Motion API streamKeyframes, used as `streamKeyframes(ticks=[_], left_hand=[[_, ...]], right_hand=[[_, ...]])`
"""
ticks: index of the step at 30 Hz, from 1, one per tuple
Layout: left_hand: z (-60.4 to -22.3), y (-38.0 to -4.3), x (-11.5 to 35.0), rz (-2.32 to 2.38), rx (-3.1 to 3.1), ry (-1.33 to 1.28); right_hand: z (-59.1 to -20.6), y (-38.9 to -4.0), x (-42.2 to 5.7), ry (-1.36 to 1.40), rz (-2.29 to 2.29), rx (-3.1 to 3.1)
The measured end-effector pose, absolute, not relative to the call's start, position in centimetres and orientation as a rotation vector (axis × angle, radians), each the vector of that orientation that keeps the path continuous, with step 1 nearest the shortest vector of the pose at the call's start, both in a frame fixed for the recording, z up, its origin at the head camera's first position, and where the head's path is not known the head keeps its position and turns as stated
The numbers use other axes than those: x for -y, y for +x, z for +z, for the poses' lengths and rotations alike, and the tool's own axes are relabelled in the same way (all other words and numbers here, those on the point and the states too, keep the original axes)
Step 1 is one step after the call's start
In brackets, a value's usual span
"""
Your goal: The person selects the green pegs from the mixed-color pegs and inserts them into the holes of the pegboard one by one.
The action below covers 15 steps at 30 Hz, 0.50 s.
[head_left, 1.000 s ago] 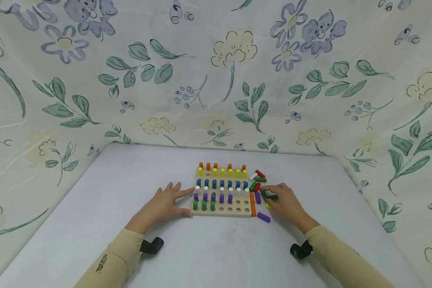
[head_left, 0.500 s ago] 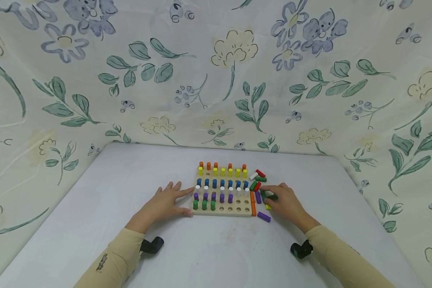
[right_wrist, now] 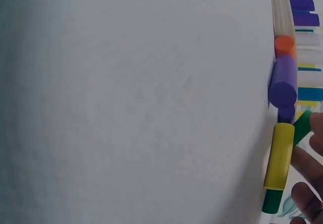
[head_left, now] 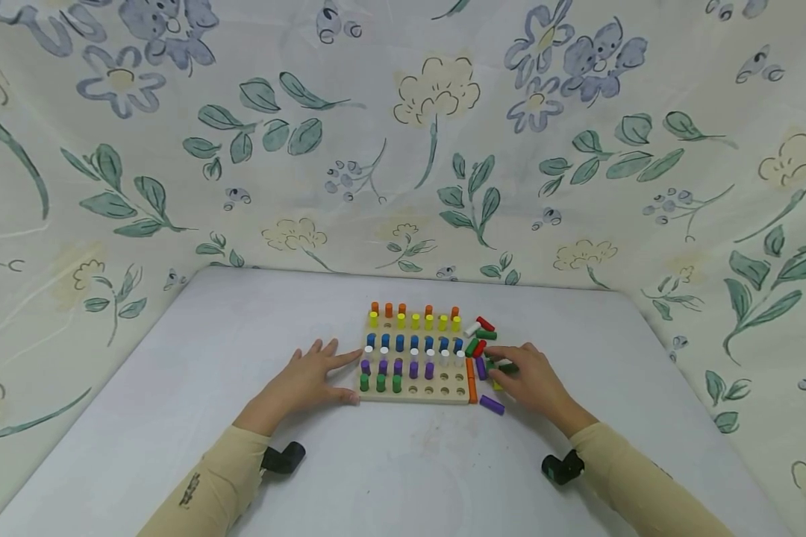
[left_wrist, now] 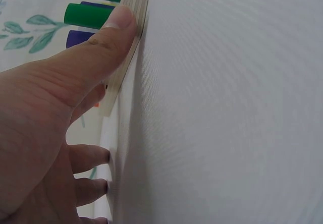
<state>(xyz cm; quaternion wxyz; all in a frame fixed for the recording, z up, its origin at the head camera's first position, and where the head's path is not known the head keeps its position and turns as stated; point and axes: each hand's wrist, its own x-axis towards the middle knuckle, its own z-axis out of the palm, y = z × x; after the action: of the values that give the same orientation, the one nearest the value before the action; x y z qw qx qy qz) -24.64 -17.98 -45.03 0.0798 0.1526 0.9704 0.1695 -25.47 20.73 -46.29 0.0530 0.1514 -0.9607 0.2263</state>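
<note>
A wooden pegboard (head_left: 413,398) lies on the table with rows of coloured pegs upright in its holes. My left hand (head_left: 312,379) rests at the board's left edge, fingers spread. In the left wrist view its thumb (left_wrist: 108,37) presses the board's side near a green peg (left_wrist: 88,15). At the loose pegs on the board's right is my right hand (head_left: 530,379). It pinches a green peg (right_wrist: 303,127), which tilts up in the right wrist view. Beside that hand lie a yellow peg (right_wrist: 279,156) and a purple peg (right_wrist: 283,82). The palm side is partly hidden.
Orange pegs (head_left: 472,380) lie along the board's right edge. A purple peg (head_left: 492,405) lies nearer the front. Red (head_left: 486,324), white and other green pegs are scattered beyond. Patterned cloth (head_left: 403,149) rises behind the white table (head_left: 403,462).
The green peg at my right fingertips has shifted and now shows less between them. My left hand and the pegboard have kept their places.
</note>
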Motion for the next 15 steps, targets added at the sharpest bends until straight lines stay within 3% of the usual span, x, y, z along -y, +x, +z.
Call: streamKeyframes(ticks=[15], left_hand=[[-45.02, -24.57, 17.97, 0.506, -2.904, 0.465]], right_hand=[[-46.66, -25.43, -20.94, 0.469, 0.846, 2.891]])
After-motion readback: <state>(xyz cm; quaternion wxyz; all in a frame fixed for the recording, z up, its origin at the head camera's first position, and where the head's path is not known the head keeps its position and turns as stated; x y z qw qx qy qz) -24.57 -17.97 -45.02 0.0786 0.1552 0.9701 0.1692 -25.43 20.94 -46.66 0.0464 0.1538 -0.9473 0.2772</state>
